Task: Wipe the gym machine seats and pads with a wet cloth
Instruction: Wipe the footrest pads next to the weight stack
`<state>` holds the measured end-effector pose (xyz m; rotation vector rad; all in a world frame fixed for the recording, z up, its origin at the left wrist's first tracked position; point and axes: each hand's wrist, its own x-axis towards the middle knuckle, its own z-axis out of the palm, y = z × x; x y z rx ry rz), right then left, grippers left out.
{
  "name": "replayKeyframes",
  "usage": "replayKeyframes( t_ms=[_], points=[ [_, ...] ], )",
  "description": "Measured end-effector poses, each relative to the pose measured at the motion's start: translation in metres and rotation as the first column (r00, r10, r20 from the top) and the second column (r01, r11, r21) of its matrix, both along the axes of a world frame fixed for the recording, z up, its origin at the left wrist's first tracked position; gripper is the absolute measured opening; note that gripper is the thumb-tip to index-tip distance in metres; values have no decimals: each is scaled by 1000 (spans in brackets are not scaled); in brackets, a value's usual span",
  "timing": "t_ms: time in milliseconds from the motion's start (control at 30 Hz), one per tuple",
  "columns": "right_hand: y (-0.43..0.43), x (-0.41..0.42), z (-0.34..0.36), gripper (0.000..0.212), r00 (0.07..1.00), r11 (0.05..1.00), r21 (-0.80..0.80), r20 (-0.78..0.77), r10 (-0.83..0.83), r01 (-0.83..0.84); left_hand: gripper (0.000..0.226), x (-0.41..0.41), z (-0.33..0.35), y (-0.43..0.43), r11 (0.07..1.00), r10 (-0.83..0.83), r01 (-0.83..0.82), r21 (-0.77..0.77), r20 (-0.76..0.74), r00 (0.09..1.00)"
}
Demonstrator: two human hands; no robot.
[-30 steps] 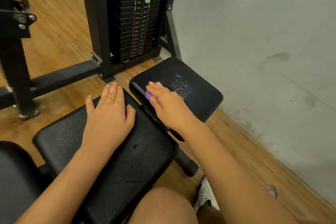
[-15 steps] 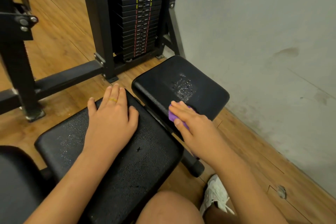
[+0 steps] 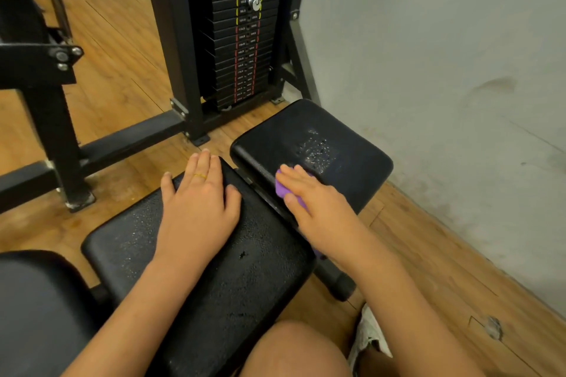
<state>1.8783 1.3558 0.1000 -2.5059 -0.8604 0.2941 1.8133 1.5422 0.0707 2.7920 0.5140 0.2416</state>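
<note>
Head view: I see both hands down on the black pads. The left hand lies flat, fingers straight and together, palm on the near pad. It holds nothing, and a thin yellow ring sits on one finger.

The right hand is flat too, fingers stretched out, pressing a purple cloth onto the far pad. The cloth is under that palm and those fingers. It shows only along the thumb side and as a small scrap below the wrist. It lies at the pad's near edge, just right of the gap between the two pads.

Just beyond the right fingertips I make out a patch of water drops on the far pad. Further beyond both hands stands the weight stack in its black frame. Right of the right hand is a grey wall, and the wood floor spreads left of the left hand. On the near side of the wrists, a bare knee and a white shoe show.
</note>
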Motion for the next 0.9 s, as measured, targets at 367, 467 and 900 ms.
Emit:
replayKeyframes(
  t_ms=[367,467,900],
  points=[
    [67,63,-7,42,998,1000,-23,69,6,-4,63,-1,-5,-2,1000,-3,3,10,29,1000],
    [70,64,-5,42,995,999,-40,89,34,-31,63,0,-4,-1,1000,-5,5,18,25,1000],
    [-49,94,2,38,942,945,-82,148,-301,315,65,1,-4,-3,1000,-4,4,4,10,1000]
  ],
)
